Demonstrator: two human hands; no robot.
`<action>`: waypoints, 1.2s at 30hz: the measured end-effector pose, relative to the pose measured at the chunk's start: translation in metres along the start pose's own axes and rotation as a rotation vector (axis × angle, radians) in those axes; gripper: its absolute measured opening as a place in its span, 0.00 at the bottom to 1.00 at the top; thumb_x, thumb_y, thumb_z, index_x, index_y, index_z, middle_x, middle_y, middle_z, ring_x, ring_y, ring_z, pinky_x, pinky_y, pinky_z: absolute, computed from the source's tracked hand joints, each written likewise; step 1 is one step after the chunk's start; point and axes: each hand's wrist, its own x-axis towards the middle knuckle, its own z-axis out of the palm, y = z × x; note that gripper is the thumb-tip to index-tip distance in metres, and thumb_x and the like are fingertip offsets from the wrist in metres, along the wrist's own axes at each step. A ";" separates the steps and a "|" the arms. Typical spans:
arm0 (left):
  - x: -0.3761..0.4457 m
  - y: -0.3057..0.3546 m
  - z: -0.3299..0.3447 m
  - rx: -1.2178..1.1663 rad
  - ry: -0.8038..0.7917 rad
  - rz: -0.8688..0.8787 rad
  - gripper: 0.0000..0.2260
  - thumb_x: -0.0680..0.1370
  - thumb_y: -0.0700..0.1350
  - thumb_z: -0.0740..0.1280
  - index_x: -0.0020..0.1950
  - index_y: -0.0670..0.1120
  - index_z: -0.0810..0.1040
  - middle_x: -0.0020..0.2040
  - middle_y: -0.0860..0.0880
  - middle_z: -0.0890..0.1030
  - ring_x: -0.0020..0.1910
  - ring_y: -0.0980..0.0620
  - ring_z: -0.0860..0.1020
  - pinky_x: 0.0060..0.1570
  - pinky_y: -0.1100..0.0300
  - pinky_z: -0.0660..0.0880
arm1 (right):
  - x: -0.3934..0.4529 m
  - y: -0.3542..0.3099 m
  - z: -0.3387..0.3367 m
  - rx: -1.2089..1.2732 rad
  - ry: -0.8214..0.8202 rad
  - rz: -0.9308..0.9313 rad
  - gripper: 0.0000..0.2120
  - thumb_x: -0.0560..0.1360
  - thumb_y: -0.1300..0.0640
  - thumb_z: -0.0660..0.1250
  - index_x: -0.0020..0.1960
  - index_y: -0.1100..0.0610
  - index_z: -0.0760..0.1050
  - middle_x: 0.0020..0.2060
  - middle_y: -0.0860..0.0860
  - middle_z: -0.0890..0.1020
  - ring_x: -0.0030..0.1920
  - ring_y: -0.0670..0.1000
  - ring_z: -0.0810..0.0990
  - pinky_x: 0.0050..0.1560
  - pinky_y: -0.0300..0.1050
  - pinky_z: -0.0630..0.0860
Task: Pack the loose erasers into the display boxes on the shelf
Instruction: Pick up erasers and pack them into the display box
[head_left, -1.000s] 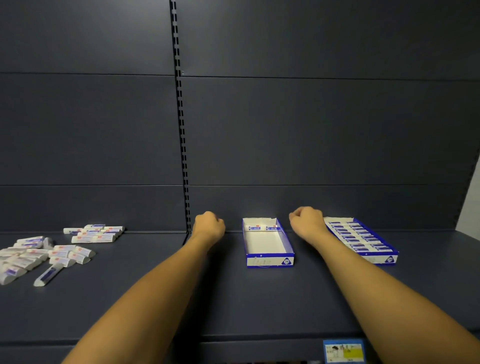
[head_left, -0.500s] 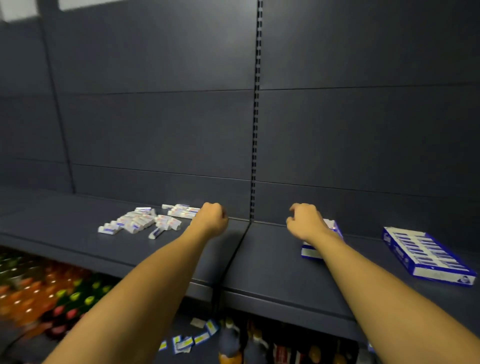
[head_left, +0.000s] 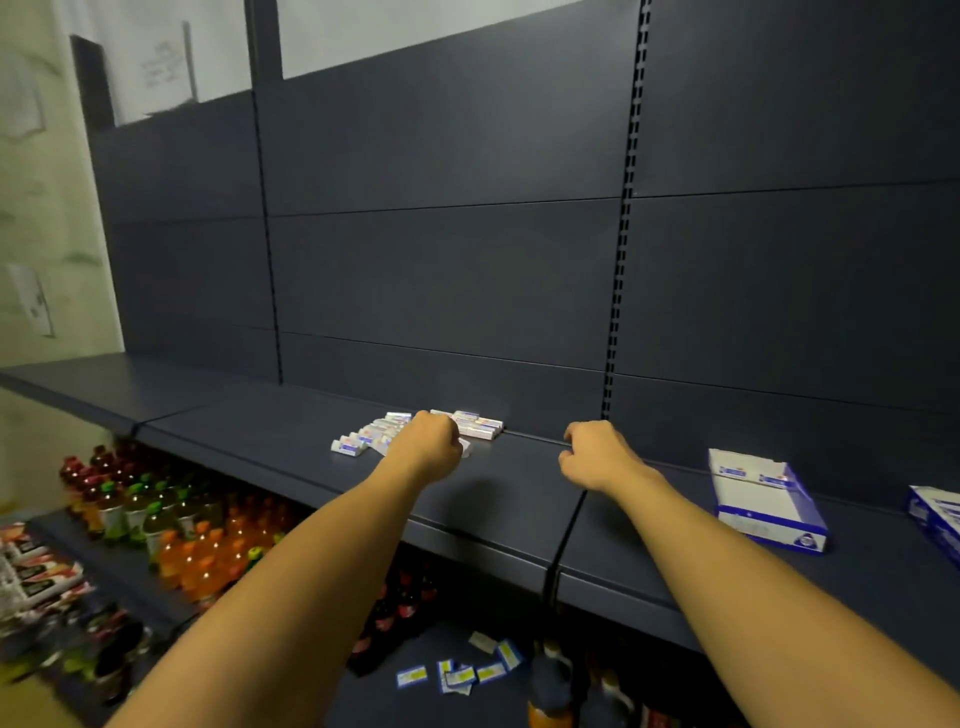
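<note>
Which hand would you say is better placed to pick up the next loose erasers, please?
Left, I'd judge. The left hand is already at the loose erasers on the shelf; the right hand sits between pile and nearly empty display box.

The setting is a retail shop. Dark metal gondola shelving (head_left: 291, 431) with slotted uprights (head_left: 621, 249) lines the wall. A lower shelf holds rows of bottled drinks (head_left: 171, 525) (orange and dark varieties). Price tags (head_left: 457, 675) lie beneath the upper shelf.
</note>
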 end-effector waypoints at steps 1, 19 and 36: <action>0.003 -0.009 -0.003 0.011 -0.001 0.004 0.11 0.79 0.42 0.62 0.52 0.41 0.83 0.54 0.39 0.82 0.52 0.39 0.79 0.46 0.53 0.76 | 0.004 -0.010 0.004 0.001 0.001 -0.005 0.14 0.79 0.58 0.61 0.62 0.62 0.75 0.55 0.59 0.79 0.52 0.59 0.80 0.53 0.54 0.81; 0.087 -0.169 -0.006 -0.002 -0.079 0.027 0.11 0.75 0.37 0.62 0.31 0.43 0.73 0.33 0.44 0.76 0.30 0.45 0.72 0.31 0.55 0.69 | 0.091 -0.113 0.078 0.031 0.083 0.091 0.13 0.75 0.62 0.62 0.57 0.56 0.79 0.54 0.56 0.80 0.51 0.58 0.80 0.52 0.51 0.81; 0.226 -0.220 0.037 0.106 -0.103 0.038 0.12 0.74 0.34 0.61 0.38 0.46 0.80 0.40 0.44 0.81 0.37 0.42 0.80 0.32 0.55 0.75 | 0.236 -0.099 0.104 0.079 0.050 0.052 0.15 0.75 0.64 0.65 0.56 0.52 0.82 0.56 0.53 0.81 0.53 0.55 0.81 0.55 0.50 0.81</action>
